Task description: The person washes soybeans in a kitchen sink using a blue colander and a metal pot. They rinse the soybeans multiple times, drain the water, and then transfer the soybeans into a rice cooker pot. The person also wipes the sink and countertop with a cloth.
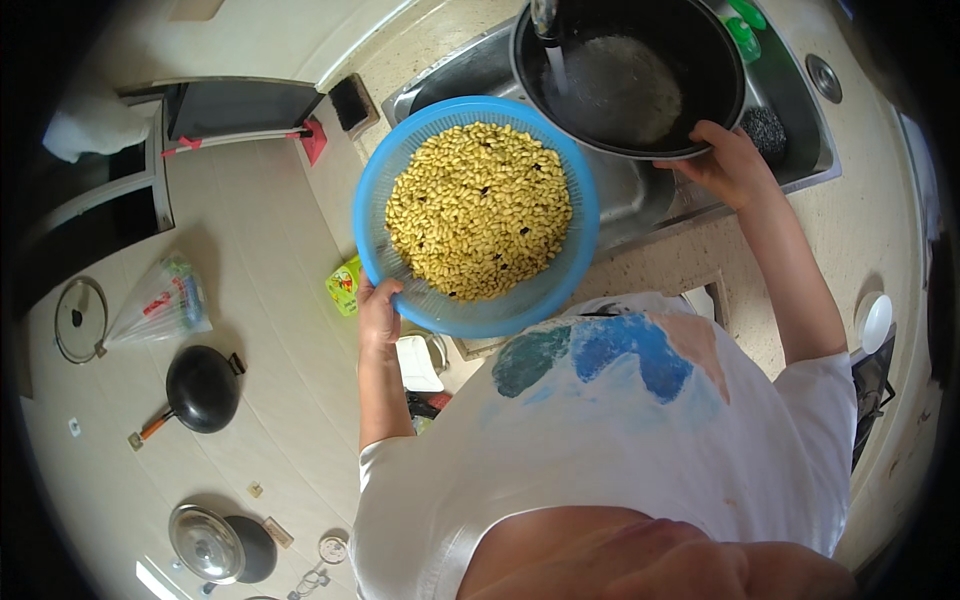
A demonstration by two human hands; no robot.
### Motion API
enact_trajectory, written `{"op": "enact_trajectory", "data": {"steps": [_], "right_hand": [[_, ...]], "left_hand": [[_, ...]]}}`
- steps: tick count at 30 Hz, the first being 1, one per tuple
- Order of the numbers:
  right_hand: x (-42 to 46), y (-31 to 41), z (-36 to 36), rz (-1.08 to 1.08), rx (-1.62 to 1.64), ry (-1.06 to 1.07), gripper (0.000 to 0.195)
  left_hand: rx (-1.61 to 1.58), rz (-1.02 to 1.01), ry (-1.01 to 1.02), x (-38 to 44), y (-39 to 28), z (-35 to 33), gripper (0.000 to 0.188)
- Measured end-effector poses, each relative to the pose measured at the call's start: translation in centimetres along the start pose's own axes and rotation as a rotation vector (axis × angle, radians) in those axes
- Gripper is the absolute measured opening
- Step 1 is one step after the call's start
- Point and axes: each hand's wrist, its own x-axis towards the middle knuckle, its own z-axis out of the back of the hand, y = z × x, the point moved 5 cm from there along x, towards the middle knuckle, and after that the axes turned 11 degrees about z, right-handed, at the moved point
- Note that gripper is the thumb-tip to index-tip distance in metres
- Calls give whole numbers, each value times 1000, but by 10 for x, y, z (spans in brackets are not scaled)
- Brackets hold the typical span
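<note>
My left hand [380, 311] grips the lower left rim of a round blue plastic colander [457, 324]. It holds a heap of pale yellow beans [480, 210], which look like soaked soybeans, with a few dark specks among them. With my right hand [724, 165] I hold the near rim of a large dark pot [701, 82] over the stainless steel sink [630, 199]. Water runs from the faucet [545, 19] into this pot, where shallow, slightly foamy liquid [622, 90] covers the bottom. The colander's right rim lies close beside the pot; whether they touch I cannot tell.
A green bottle [742, 37] and a dark scouring pad [763, 135] are at the sink's right side. A black brush [350, 103] lies left of the sink. On the left wall hang a wok [202, 388], a glass lid [81, 320] and a plastic bag [169, 300].
</note>
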Motion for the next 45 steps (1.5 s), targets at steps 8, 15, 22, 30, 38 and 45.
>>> {"op": "enact_trajectory", "data": {"steps": [8, 15, 22, 30, 38, 45], "right_hand": [[-59, 14, -39, 17, -22, -79, 28], [-47, -1, -19, 63, -170, -107, 30], [-57, -11, -19, 98, -255, -176, 26], [-63, -22, -27, 210, -410, -188, 28], [-79, -26, -40, 450, -733, -279, 40], [-105, -22, -76, 514, -880, -264, 53]], "left_hand": [[181, -101, 101, -9, -39, -31, 51], [123, 29, 166, 63, -5, -111, 43], [76, -119, 51, 135, 31, -109, 45], [477, -882, -426, 75, -8, -146, 46], [-312, -19, 442, 64, 35, -214, 31], [-424, -173, 591, 52, 17, -229, 42]]}}
